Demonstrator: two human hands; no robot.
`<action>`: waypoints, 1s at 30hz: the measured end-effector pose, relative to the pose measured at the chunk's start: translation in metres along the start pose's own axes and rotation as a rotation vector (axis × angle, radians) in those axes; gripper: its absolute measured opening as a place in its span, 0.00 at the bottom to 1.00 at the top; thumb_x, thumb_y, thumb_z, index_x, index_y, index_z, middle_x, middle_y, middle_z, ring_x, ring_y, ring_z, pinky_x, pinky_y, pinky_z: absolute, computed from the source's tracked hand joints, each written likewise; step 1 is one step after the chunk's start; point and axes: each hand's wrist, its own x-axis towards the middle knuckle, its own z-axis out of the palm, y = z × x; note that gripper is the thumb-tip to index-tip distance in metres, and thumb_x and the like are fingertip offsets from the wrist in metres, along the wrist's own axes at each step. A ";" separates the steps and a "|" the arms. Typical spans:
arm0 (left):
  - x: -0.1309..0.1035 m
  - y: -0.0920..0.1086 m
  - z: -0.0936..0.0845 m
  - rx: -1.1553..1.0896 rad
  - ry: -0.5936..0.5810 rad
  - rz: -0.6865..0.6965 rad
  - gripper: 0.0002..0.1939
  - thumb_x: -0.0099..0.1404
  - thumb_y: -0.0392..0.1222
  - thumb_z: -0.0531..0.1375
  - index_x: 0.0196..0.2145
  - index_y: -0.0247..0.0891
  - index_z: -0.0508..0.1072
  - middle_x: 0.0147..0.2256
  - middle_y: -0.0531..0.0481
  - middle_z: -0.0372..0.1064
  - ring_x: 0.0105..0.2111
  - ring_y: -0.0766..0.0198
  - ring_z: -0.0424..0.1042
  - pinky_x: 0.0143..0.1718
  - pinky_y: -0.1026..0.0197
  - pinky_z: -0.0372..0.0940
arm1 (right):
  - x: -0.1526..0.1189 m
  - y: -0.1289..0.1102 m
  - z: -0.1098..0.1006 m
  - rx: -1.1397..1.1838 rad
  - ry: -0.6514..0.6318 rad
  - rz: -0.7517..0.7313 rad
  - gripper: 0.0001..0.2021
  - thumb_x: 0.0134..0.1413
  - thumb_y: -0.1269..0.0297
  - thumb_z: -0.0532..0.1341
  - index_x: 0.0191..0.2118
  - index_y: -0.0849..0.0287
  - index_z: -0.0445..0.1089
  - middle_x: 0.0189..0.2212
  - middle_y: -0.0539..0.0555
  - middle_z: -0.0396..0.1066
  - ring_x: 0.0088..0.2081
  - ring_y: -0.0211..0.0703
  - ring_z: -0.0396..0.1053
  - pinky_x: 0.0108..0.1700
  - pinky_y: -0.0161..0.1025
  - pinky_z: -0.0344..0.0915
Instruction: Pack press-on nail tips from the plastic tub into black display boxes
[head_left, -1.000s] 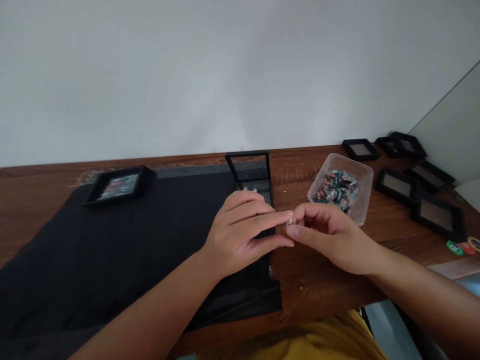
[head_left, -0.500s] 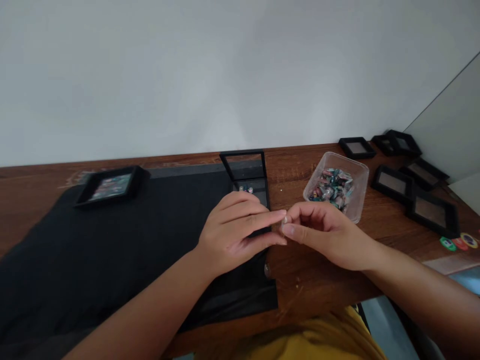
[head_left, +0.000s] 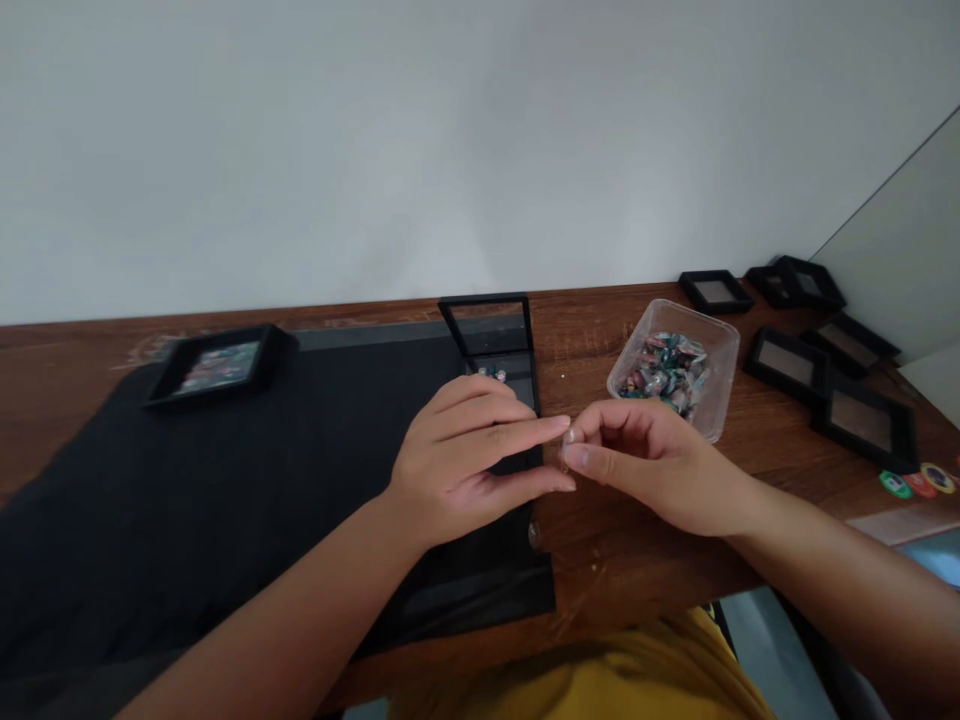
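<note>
My right hand (head_left: 652, 455) pinches a small shiny clear piece (head_left: 569, 437) between thumb and forefinger; its exact kind is too small to make out. My left hand (head_left: 476, 450) reaches in from the other side, fingers stretched, with forefinger and thumb tips apart just above and below the piece. Whether they touch it is unclear. Behind my left hand stands a black display case (head_left: 531, 350) with its clear-windowed lid raised. A few small shiny pieces (head_left: 492, 373) lie inside it, and my hand hides its near part.
A clear plastic tub (head_left: 721, 385) of small wrapped, colourful pieces stands right of my hands. At left, a filled black case (head_left: 274, 365) rests on black cloth (head_left: 330, 450). Several black cases (head_left: 862, 420) and round coloured tokens (head_left: 896, 486) lie far right on the wooden table (head_left: 637, 560).
Both hands keep nearly the same pose around the small shiny piece. My left hand has shifted very slightly left; the view has moved a little.
</note>
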 end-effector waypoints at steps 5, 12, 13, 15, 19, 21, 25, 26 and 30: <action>0.000 -0.001 0.001 -0.003 -0.005 0.000 0.15 0.66 0.48 0.69 0.47 0.42 0.75 0.32 0.54 0.77 0.30 0.65 0.73 0.37 0.58 0.73 | 0.000 0.001 0.000 0.008 -0.002 -0.003 0.19 0.58 0.47 0.67 0.33 0.61 0.70 0.25 0.45 0.62 0.27 0.33 0.54 0.29 0.35 0.51; 0.000 -0.001 -0.001 0.002 -0.005 -0.013 0.15 0.68 0.47 0.68 0.50 0.43 0.75 0.31 0.54 0.77 0.29 0.65 0.75 0.37 0.58 0.73 | -0.001 -0.001 0.000 0.018 0.005 0.003 0.19 0.58 0.48 0.68 0.32 0.61 0.70 0.23 0.44 0.59 0.25 0.31 0.52 0.27 0.34 0.49; 0.001 -0.001 -0.001 -0.002 -0.005 -0.014 0.16 0.67 0.47 0.68 0.50 0.43 0.74 0.32 0.54 0.77 0.29 0.65 0.75 0.37 0.58 0.73 | -0.001 -0.001 0.000 0.018 0.006 0.002 0.19 0.58 0.48 0.68 0.33 0.60 0.70 0.23 0.44 0.60 0.25 0.32 0.52 0.27 0.34 0.49; 0.001 0.000 0.000 -0.016 -0.009 -0.016 0.17 0.67 0.47 0.69 0.51 0.42 0.74 0.32 0.53 0.77 0.30 0.65 0.75 0.37 0.58 0.73 | -0.001 0.000 0.000 0.011 0.002 -0.002 0.19 0.58 0.48 0.68 0.32 0.60 0.70 0.24 0.44 0.60 0.25 0.32 0.53 0.27 0.34 0.50; 0.000 0.000 0.002 -0.040 -0.012 -0.010 0.18 0.67 0.48 0.69 0.50 0.40 0.74 0.32 0.52 0.77 0.31 0.65 0.75 0.38 0.58 0.73 | 0.000 0.002 0.001 -0.003 -0.006 -0.003 0.19 0.59 0.47 0.67 0.32 0.60 0.69 0.24 0.45 0.61 0.26 0.33 0.54 0.27 0.34 0.50; 0.000 0.000 0.003 -0.041 -0.009 -0.008 0.16 0.66 0.46 0.69 0.49 0.40 0.74 0.32 0.52 0.77 0.31 0.65 0.75 0.38 0.58 0.73 | 0.000 0.003 0.002 -0.005 -0.005 -0.002 0.19 0.59 0.47 0.67 0.32 0.60 0.69 0.24 0.45 0.61 0.26 0.33 0.54 0.28 0.34 0.51; -0.002 0.000 0.004 -0.039 -0.007 -0.012 0.15 0.66 0.45 0.70 0.48 0.41 0.75 0.33 0.53 0.78 0.32 0.65 0.75 0.38 0.58 0.73 | 0.000 0.003 0.002 -0.022 -0.004 -0.001 0.19 0.59 0.47 0.67 0.32 0.59 0.69 0.24 0.45 0.61 0.27 0.33 0.55 0.28 0.34 0.52; -0.002 0.001 0.004 -0.038 -0.008 -0.014 0.15 0.66 0.45 0.69 0.48 0.41 0.75 0.33 0.53 0.78 0.32 0.65 0.75 0.38 0.58 0.73 | 0.000 0.003 0.002 -0.027 -0.004 -0.003 0.19 0.59 0.47 0.67 0.32 0.59 0.69 0.24 0.45 0.62 0.27 0.34 0.55 0.28 0.35 0.52; -0.001 0.000 0.000 -0.053 -0.001 -0.067 0.13 0.68 0.44 0.68 0.49 0.43 0.75 0.31 0.54 0.77 0.30 0.65 0.75 0.37 0.57 0.72 | -0.001 0.004 0.000 -0.030 -0.008 0.031 0.15 0.60 0.51 0.66 0.39 0.58 0.71 0.25 0.44 0.61 0.27 0.34 0.55 0.28 0.35 0.52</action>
